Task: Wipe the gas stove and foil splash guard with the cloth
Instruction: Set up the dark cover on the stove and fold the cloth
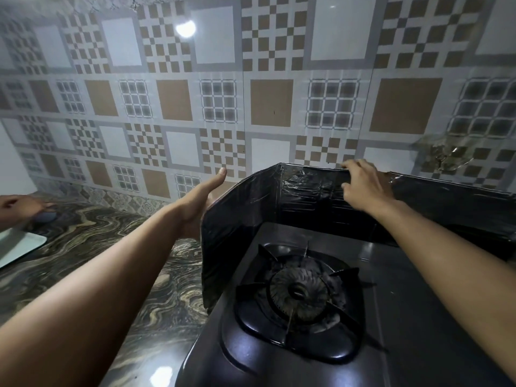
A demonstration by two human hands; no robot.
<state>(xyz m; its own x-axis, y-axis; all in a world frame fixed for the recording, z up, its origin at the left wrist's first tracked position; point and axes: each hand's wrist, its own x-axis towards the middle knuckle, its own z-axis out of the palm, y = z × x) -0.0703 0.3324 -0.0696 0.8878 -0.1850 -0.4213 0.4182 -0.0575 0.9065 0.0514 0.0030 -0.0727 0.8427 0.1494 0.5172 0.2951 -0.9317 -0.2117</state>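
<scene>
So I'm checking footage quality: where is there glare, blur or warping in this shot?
Head view: lamp glare on the wall tiles and the countertop; tile lines bow from the wide lens; edges are soft; the gas stove and foil splash guard sit dim.

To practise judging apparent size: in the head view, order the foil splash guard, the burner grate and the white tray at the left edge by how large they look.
1. Foil splash guard, spanning the stove's back and left side.
2. Burner grate.
3. White tray, though the frame crops it, so its true size is unsure.
</scene>
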